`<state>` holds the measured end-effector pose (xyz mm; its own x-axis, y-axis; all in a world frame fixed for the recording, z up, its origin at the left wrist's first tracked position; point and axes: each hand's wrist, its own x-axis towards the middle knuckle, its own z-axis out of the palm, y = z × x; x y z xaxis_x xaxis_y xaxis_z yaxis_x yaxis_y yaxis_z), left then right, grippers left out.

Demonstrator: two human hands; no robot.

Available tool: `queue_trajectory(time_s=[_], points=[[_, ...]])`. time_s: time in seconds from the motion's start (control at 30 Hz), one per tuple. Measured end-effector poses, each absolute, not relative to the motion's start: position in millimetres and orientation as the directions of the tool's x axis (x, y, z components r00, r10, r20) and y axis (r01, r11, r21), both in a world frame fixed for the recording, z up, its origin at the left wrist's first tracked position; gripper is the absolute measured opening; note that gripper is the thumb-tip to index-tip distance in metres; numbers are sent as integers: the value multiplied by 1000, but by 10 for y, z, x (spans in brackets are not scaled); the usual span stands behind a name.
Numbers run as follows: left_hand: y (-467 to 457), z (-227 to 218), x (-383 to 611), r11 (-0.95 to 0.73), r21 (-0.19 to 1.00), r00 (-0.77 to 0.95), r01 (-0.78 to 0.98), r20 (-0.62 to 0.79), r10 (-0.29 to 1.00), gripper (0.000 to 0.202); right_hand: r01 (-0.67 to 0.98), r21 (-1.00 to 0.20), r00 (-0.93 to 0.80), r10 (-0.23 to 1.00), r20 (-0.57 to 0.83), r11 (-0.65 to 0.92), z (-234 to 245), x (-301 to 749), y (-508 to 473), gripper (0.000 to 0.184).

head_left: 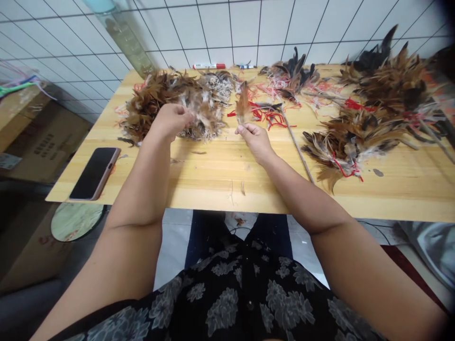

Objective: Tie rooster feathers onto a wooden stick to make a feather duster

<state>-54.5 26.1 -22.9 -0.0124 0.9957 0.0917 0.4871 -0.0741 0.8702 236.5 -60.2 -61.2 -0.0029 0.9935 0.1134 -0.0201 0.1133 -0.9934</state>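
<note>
A loose heap of brown and white feathers [170, 102] lies on the wooden table [249, 180] at the back left. My left hand [170, 121] reaches into the heap's near edge with its fingers curled, pinching at feathers. My right hand [254, 139] is closed on a small bunch of brown feathers [243, 106], held upright by the quills just right of the heap. Red string pieces [266, 116] lie just beyond my right hand.
A phone [94, 173] lies face up near the table's left front corner. A thin stick [296, 144] and bound feather bundles [355, 137] fill the right side. Markers [209, 66] rest by the tiled wall. Cardboard boxes [39, 137] stand at left.
</note>
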Motion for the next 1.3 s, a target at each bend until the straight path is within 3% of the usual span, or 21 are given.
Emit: queue_trajectory(time_s=[0.27, 0.4, 0.63, 0.73, 0.93, 1.17, 1.3], points=[[11, -274, -554, -245, 766, -24, 595, 322, 946, 12, -23, -986, -12, 986, 168, 168, -670, 2399, -575, 74], [-33, -272, -446, -237, 746, -18, 622, 317, 948, 22, -21, -979, -26, 979, 202, 202, -683, 2410, -563, 72], [62, -392, -331, -157, 740, 30, 655, 182, 983, 32, 23, -986, 6, 986, 164, 164, -640, 2401, -577, 75], [18, -322, -343, -188, 739, 17, 648, 232, 973, 33, 16, -982, -10, 982, 189, 189, -675, 2425, -567, 80], [-83, -252, -366, -284, 843, -31, 457, 335, 942, 38, 95, -974, -24, 978, 206, 207, -738, 2469, -550, 78], [-140, -406, -33, -114, 993, 160, 39, 106, 981, 60, 129, -976, -14, 985, 173, 173, -711, 2408, -603, 75], [-246, -507, 211, -93, 995, 193, -29, 97, 976, 52, 171, -978, -4, 992, 125, 124, -661, 2344, -645, 69]])
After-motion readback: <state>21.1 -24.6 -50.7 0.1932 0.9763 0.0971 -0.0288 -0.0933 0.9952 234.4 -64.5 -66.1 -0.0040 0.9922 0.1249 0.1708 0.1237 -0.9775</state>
